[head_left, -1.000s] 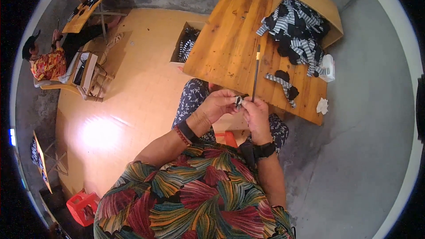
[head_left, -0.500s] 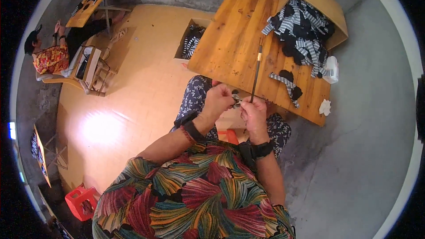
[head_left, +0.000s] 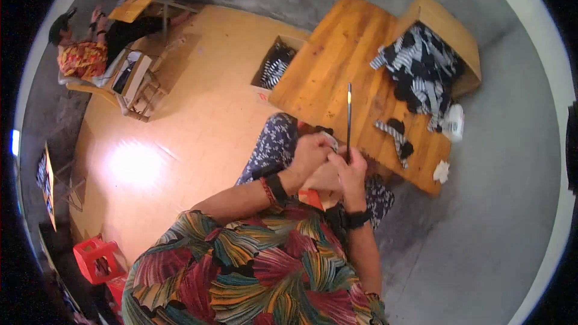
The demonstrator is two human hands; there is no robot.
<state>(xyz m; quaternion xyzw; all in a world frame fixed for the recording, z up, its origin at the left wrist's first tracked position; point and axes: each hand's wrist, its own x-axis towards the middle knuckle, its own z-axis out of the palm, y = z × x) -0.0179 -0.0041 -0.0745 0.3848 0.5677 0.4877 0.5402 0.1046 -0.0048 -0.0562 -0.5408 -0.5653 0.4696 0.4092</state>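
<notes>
Small pale item (head_left: 329, 142), perhaps a tag or a scrap of fabric, sits pinched between both of my hands just above my lap, at the near edge of the wooden table (head_left: 337, 66). My left hand (head_left: 310, 153) is curled around it from the left, fingers folded in, grasping it. My right hand (head_left: 351, 165) is closed on the lower end of a long thin dark rod (head_left: 348, 117), which stands nearly upright and reaches out over the table, so the two hands almost touch. The item is too small for me to tell its exact kind. On the table beyond lie a folded striped sock (head_left: 394, 135), and a heap of black-and-white striped garments (head_left: 421, 69) spilling from an open cardboard box (head_left: 448, 24) at the far right corner. A second box (head_left: 274, 66) with similar striped cloth stands on the floor by the table's left side. Another person in a patterned top (head_left: 81, 57) sits well apart at the upper left. To do this well, I judge that the left hand should keep the item taut and still close to the rod's end, while the right hand steadies the rod with a firm, low grip so its long free end does not swing.
</notes>
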